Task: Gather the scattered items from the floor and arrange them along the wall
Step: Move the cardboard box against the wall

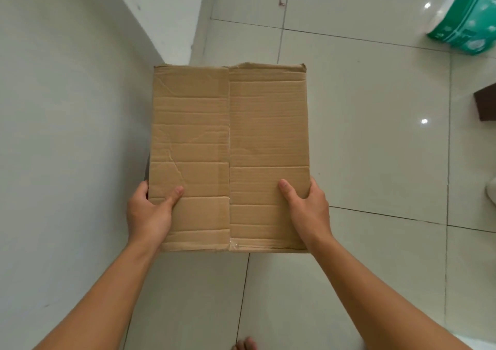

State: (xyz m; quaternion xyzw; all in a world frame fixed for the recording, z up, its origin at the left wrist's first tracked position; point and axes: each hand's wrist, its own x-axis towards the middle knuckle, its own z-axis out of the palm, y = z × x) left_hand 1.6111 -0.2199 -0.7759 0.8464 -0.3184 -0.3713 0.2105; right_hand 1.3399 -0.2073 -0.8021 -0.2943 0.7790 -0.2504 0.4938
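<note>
- Head view looks straight down on a brown corrugated cardboard box (229,156), its two top flaps closed and meeting at a centre seam, carried above the pale glossy floor tiles (375,135).
- Left hand (149,213) grasps the near left edge, thumb flat on top, fingers wrapped under and out of sight.
- Right hand (308,207) mirrors it on the near right edge, thumb on top, fingers curled round the side.
- Box sits just beside the white wall (67,135) on the left; whether its left edge touches the wall, I cannot tell.
- Best play, I'd say: keep it level, lower with both hands together, then slide the left side flush to the wall.
- Long axis and seam run away from the person, roughly parallel to the wall, so no turn looks needed.
- Green patterned plastic pack (467,19) waits well apart, top right, likely still to be gathered.
</note>
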